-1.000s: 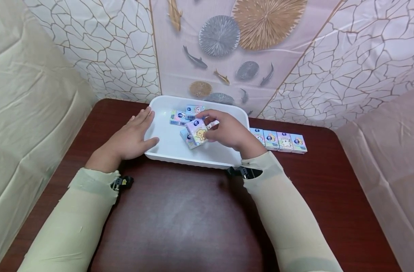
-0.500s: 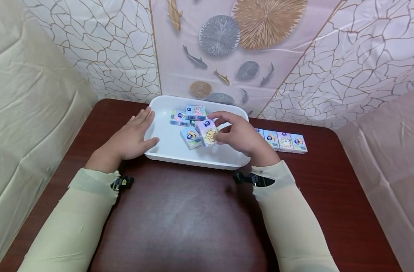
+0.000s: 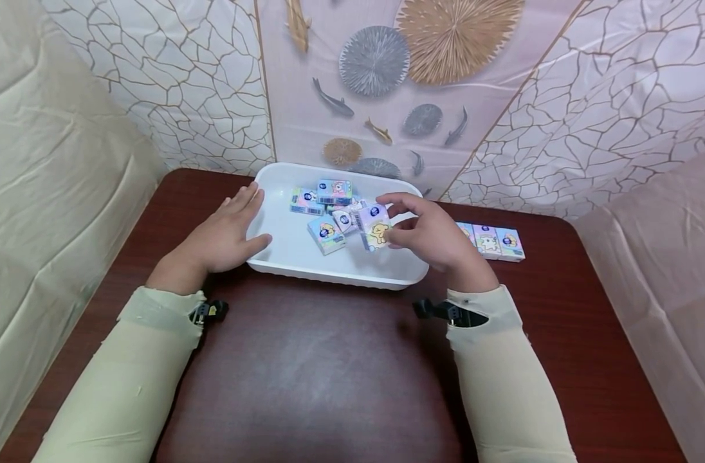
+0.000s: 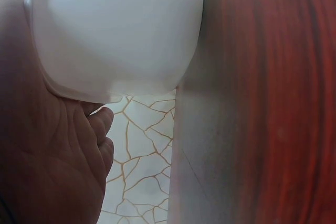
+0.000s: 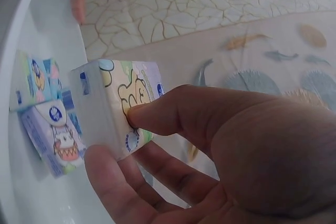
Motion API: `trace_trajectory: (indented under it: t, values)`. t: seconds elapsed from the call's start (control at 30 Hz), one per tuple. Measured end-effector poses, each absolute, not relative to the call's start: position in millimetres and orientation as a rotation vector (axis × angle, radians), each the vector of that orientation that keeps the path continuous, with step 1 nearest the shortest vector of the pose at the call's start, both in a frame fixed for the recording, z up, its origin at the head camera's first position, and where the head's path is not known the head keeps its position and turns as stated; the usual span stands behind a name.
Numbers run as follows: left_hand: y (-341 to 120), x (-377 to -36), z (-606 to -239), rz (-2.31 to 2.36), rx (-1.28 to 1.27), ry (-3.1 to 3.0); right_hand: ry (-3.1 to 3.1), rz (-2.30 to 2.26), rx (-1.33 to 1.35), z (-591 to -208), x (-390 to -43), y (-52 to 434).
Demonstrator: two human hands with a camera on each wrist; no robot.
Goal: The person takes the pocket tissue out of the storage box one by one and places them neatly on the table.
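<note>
My right hand (image 3: pixel 439 241) pinches a purple pocket tissue pack (image 3: pixel 374 226) with a yellow cartoon character, over the right half of a white tray (image 3: pixel 329 275). In the right wrist view, thumb and fingers grip this same pack (image 5: pixel 118 108) by its faces, with the tray's inside beyond it. My left hand (image 3: pixel 219 233) rests on the tray's left rim, fingers spread. From the left wrist, the palm (image 4: pixel 58 150) lies against the white tray wall (image 4: pixel 121 35). Several more tissue packs, such as a blue one (image 3: pixel 326 234) and a barcoded one (image 3: pixel 334 191), lie loosely in the tray.
To the right of the tray, a row of tissue packs (image 3: pixel 487 242) lies side by side on the dark red-brown table (image 3: pixel 306 373), partly hidden by my right hand. Patterned cloth (image 3: pixel 202 83) hangs behind the table's back edge.
My right hand has moved right, carrying the purple tissue pack away from the others and uncovering a white-purple pack beneath. The left hand has stayed on the rim.
</note>
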State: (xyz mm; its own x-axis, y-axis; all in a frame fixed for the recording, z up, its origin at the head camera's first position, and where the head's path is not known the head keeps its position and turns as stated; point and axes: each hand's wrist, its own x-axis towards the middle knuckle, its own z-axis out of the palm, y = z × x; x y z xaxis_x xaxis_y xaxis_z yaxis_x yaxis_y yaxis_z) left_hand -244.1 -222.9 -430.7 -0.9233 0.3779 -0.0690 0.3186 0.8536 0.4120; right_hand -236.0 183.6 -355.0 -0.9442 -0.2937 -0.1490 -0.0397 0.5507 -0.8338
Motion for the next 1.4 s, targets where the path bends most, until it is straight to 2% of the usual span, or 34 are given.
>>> trace_trajectory:
  t: [0.9, 1.4]
  values:
    - [-223, -243, -430, 0.610, 0.551, 2.880, 2.387, -1.603, -0.201, -367, -224, 264]
    - [-223, -244, -431, 0.622, 0.549, 2.879, 2.493, -1.462, -0.040, -373, -222, 305]
